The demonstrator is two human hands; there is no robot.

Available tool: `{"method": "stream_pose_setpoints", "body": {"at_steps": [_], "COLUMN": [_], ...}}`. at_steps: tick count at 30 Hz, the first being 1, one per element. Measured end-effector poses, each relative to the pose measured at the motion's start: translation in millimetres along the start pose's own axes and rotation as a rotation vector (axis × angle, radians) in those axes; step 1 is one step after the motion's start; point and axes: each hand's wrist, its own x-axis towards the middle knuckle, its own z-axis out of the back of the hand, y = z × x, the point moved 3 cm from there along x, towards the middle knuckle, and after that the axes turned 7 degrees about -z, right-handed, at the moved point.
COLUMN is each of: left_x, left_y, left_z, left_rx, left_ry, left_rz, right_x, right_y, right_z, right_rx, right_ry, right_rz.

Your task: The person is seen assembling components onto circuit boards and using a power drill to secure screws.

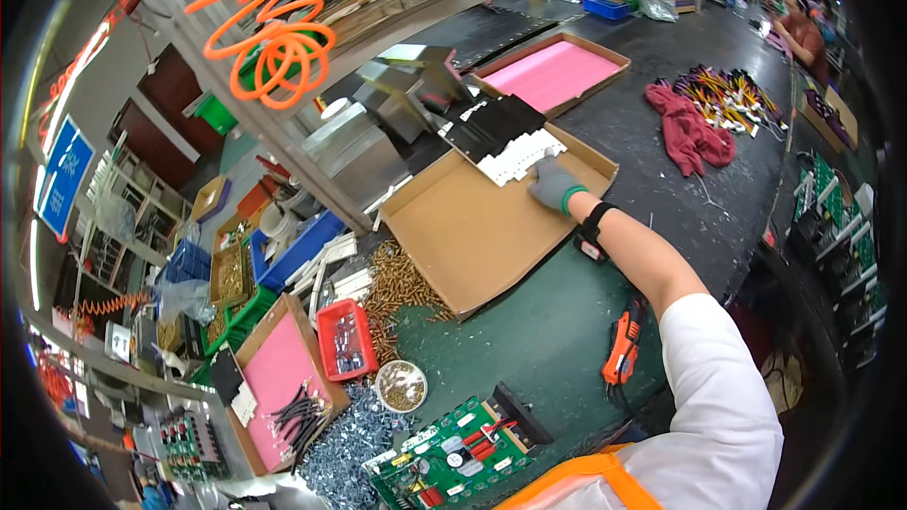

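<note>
My right hand (556,185), in a grey glove with a green cuff, reaches into a shallow cardboard tray (453,227). Its fingers are curled against the white ends (515,159) of a row of flat black pieces (496,123) lying across the tray's far side. The fingertips are partly hidden, so what they hold does not show. A dark band with a small device (590,244) circles my right wrist. My left hand is out of view. An orange-and-black power screwdriver (622,349) lies on the green mat below my forearm.
Near me lies a green circuit board (463,458) with a black heat sink. To its left are silver parts (350,439), a round tub of small parts (402,385), a red bin (346,338) and brass pieces (402,279). A pink-lined tray (557,71), red cloth (685,127) and wire bundles (727,99) lie farther off.
</note>
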Motion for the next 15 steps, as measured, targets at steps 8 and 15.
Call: {"method": "stream_pose_setpoints", "body": {"at_steps": [8, 15], "left_x": [-10.3, -21.3], "left_y": [13.4, 35.4], "left_z": [-5.5, -17.6], "left_rx": [0.008, 0.003], "left_ry": [-0.039, -0.017], "left_rz": [-0.054, -0.005], "right_x": [0.6, -2.9], "right_y": [0.0, 1.3], "right_z": [-2.2, 3.2], "right_rx": [0.075, 0.059], "right_ry": [-0.044, 0.001], "right_rz": [0.041, 0.001]}}
